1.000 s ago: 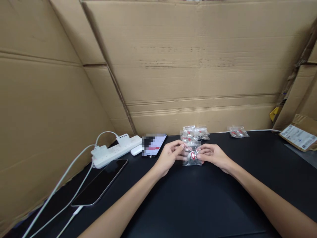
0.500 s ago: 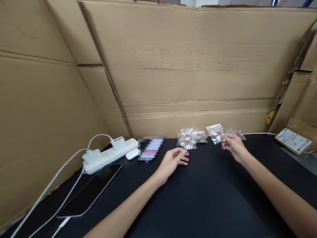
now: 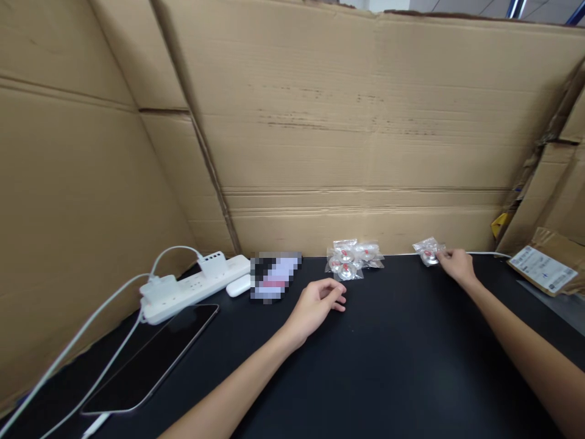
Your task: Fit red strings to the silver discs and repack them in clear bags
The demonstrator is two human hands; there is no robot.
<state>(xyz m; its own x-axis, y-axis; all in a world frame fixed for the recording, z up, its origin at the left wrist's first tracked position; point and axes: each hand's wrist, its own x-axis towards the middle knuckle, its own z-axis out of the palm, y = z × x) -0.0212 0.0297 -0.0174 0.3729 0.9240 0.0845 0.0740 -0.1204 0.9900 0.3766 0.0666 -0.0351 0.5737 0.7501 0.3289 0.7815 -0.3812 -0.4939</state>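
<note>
The black desk (image 3: 393,366) runs back to a cardboard wall (image 3: 356,122), and its goods lie along that far edge. The larger lot is a heap of clear packets (image 3: 351,259), each showing a round silvery piece with a red mark. The smaller is a single packet (image 3: 428,252) of the same kind, lying flat on the desk well apart from the heap, at its 3 o'clock.

The right hand (image 3: 457,265) reaches far forward on a straight arm, knuckles up, fingertips (image 3: 442,256) touching the single packet's near edge. Whether its grip is closed on the plastic or only touching it, I cannot tell. The left hand (image 3: 317,303) rests on the desk, its grip loose and half curled, holding nothing.

The single packet sits at the right hand's 10 o'clock. The heap lies near the left hand, at its 1 o'clock, untouched.
</note>
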